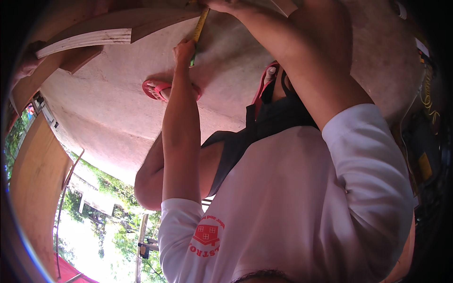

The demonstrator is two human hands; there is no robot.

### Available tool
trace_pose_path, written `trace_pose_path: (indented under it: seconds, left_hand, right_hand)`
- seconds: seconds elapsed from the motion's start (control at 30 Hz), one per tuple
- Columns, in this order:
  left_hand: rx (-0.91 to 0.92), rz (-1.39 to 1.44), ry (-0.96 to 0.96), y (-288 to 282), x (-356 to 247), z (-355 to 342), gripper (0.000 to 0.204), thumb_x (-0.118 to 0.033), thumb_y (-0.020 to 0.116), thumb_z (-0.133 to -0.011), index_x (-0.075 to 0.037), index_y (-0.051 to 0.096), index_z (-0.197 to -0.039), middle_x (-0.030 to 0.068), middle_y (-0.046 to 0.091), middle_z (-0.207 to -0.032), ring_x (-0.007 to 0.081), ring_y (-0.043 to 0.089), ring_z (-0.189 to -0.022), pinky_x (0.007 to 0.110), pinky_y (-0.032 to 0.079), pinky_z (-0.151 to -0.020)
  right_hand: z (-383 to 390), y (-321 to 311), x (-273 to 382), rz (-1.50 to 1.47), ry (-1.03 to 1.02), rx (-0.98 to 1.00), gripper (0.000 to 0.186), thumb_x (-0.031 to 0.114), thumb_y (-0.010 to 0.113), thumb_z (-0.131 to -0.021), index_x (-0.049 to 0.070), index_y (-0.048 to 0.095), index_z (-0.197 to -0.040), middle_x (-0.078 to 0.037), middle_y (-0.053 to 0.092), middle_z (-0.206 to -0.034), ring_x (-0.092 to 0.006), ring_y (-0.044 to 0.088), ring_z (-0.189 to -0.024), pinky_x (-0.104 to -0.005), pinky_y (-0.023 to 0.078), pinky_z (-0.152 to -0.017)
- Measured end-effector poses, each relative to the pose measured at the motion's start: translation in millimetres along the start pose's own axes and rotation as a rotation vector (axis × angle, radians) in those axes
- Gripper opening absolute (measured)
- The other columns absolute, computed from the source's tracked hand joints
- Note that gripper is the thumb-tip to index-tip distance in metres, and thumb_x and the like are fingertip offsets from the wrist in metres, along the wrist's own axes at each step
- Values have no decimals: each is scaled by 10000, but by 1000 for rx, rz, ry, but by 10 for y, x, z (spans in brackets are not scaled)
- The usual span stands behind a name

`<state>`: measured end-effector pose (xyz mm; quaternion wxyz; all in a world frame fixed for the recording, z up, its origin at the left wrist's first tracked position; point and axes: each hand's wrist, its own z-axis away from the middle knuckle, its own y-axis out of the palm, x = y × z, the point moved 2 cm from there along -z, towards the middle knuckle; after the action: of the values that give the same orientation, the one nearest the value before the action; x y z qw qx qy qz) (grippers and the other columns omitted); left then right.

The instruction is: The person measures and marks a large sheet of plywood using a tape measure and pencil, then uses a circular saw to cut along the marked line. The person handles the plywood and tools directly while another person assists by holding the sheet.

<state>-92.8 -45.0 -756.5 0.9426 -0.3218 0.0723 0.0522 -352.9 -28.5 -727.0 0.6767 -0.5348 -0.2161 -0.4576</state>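
My left hand (184, 50) is closed around a tape measure, and its yellow blade (201, 24) runs up and away from the fist over the concrete floor. A small green piece (192, 60) shows just below that fist; whether it belongs to the tape's case I cannot tell. At the top edge, my right hand (221, 4) is by the far end of the blade. Its fingers are mostly cut off by the picture's rim, so their grip does not show. Left of the tape lies a brown wooden board (160, 23).
Another person's hand (27, 63) is at the left edge, beside a plywood piece with a pale layered edge (89, 39). A curved wooden panel (35, 179) stands at lower left. My feet in red sandals (153, 88) rest on the concrete floor (108, 101). A yellow cord (428, 92) hangs at right.
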Motion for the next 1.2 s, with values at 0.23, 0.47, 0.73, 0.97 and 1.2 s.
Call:
trace_pose_path:
  seconds: [0.23,0.47,0.73,0.97,1.2]
  left_hand:
    - [-8,4,14,-8,-21,21,536,-426,552,-847,-147,708,-1277,215,666,-1326,436,534,-1306,468,413,-1119]
    - [-10,17,30,-51,-18,63,526,-418,548,-856,-134,711,-1268,226,667,-1317,425,535,-1309,470,417,-1117]
    - [-6,36,4,-52,-30,48,527,-420,540,-863,-147,710,-1280,214,667,-1326,414,534,-1318,463,416,-1122]
    - [-1,16,20,-45,-7,22,527,-407,526,-861,-147,707,-1283,221,659,-1336,416,534,-1326,466,412,-1127]
    - [-1,-50,49,-61,-31,55,524,-408,510,-881,-146,696,-1295,226,656,-1335,424,542,-1313,478,415,-1122]
  right_hand:
    - [93,-60,78,298,-254,-40,394,355,411,-1057,68,677,-1010,-176,696,-984,-373,682,-974,-472,515,-855]
    - [85,-68,135,209,-215,44,335,302,430,-1054,57,656,-1085,-159,680,-1017,-359,679,-997,-453,533,-861]
    - [17,-11,78,191,-97,135,342,300,436,-1053,58,665,-1128,-148,698,-1065,-340,683,-997,-437,536,-867]
    - [40,70,48,537,-294,-19,367,311,419,-1083,68,632,-1256,-159,694,-1161,-335,660,-1115,-431,524,-946]
    - [-30,200,-84,-586,-129,7,357,293,477,-1080,77,618,-1327,-102,700,-1236,-301,663,-1107,-412,508,-1000]
